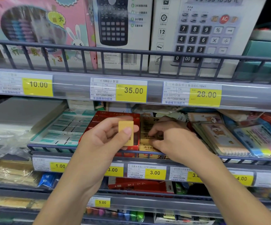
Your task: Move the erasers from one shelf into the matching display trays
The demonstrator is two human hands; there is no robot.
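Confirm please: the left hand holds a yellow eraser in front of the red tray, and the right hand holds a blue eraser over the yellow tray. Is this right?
Not quite. The head view shows no blue eraser: the right hand reaches into the yellow tray, its fingers on the yellow erasers there. The rest holds: the left hand holds a yellow eraser in front of the red tray.

Calculator boxes (pixel 201 33) above; price tags (pixel 133 90); notebooks (pixel 220 137) right.

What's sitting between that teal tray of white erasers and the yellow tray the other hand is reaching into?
In the head view, a red display tray sits between the teal tray and the yellow tray; the left hand holds a yellow eraser over it.
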